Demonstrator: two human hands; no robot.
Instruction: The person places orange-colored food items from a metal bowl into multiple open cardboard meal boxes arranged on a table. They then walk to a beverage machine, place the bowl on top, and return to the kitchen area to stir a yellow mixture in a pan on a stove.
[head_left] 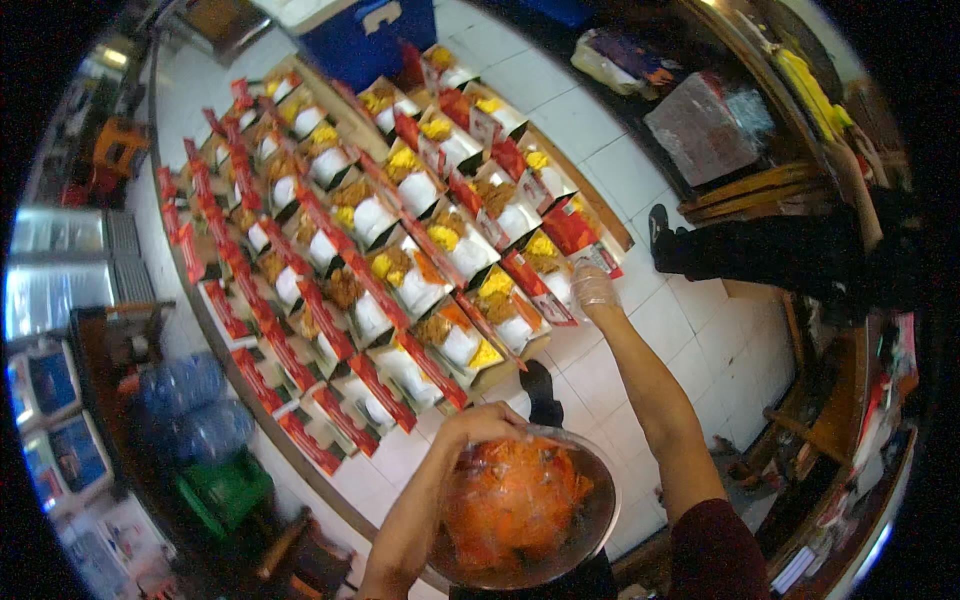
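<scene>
My left hand [482, 424] grips the far rim of a round metal bowl [601, 500], held low in front of me. Inside lie many orange packets [515, 495] that look like clear plastic sachets. My right hand [596, 288], in a clear plastic glove, reaches forward to an open meal box [545, 262] at the right edge of the rows. Its fingers are drawn together, and whatever they hold is too small or blurred to make out. White wrapped portions, yellow shreds and brown fried pieces fill the boxes. An orange packet [430, 268] lies on one white portion.
Rows of open boxes with red lids cover cardboard on the tiled floor [640, 345]. A blue cooler [370, 45] stands at the far end. On the right is another person's black-trousered leg [760, 237]. Water jugs [215, 430] and a green crate [225, 490] are left.
</scene>
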